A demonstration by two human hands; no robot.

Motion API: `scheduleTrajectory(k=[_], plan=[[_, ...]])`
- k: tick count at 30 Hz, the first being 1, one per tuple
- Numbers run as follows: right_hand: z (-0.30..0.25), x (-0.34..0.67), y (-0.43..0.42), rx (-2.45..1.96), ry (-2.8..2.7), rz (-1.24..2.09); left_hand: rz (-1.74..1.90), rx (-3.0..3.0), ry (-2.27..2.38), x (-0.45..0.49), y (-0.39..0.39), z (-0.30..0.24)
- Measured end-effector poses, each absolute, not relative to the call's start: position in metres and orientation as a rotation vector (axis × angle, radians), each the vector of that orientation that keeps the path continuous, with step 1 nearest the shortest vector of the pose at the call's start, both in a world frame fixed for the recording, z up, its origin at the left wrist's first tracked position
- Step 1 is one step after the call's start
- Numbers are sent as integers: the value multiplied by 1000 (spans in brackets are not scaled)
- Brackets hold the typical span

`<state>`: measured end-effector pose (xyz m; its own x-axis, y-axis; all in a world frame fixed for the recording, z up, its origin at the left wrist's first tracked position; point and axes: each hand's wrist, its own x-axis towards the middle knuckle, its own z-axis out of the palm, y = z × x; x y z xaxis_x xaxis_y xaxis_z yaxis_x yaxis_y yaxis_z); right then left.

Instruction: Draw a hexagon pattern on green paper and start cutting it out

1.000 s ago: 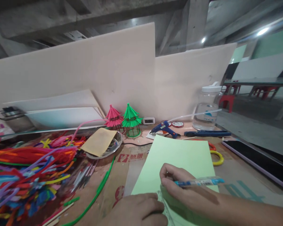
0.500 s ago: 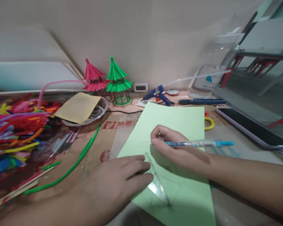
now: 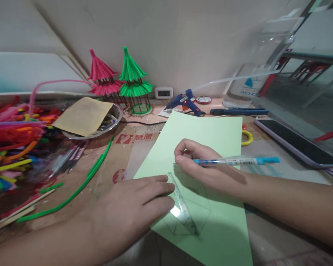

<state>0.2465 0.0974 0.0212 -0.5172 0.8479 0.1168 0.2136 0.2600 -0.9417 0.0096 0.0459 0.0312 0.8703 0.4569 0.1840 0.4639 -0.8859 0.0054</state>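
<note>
A sheet of pale green paper (image 3: 211,133) lies on the work surface with thin drawn lines forming an angular shape on it. My left hand (image 3: 138,203) rests flat at its left side, fingers stretched, fingertips on a clear set square (image 3: 186,214). Over the paper's middle, my right hand (image 3: 199,159) is closed around a blue pen (image 3: 235,161) with a clear barrel and barcode label. The pen slants nearly level, its back end pointing right. Its tip is hidden by my fingers.
Colourful pipe cleaners (image 3: 13,144) pile up at left, beside a metal dish (image 3: 115,122). Red (image 3: 104,74) and green (image 3: 135,81) pipe-cleaner towers stand behind. Further right are a glue gun (image 3: 184,101), a small clock (image 3: 163,92), a cutter (image 3: 238,111) and a phone (image 3: 299,142).
The view has tilted slightly, so the background things sit higher in the picture. Both hands keep nearly the same place on the paper, and the set square stays under my left fingers.
</note>
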Motion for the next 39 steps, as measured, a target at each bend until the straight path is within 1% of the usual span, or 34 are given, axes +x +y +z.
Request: scheduleTrajectory(k=[14,18,23,28,35,39], plan=[[21,246,98,-966,-1888,1283,-330,-2986,-731,10,46,30],[21,244,99,-968,-1880,1292,-256,-3009,-769,9,44,32],[21,239,97,-1079,-1877,1289,-163,-3056,-851,12,39,41],[20,233,97,-1138,-1869,1257,-148,-3025,-789,18,40,45],[17,240,99,-1025,-1901,1237,-196,-3040,-850,15,41,39],[16,244,99,-983,-1902,1258,-319,-3018,-778,10,43,30]])
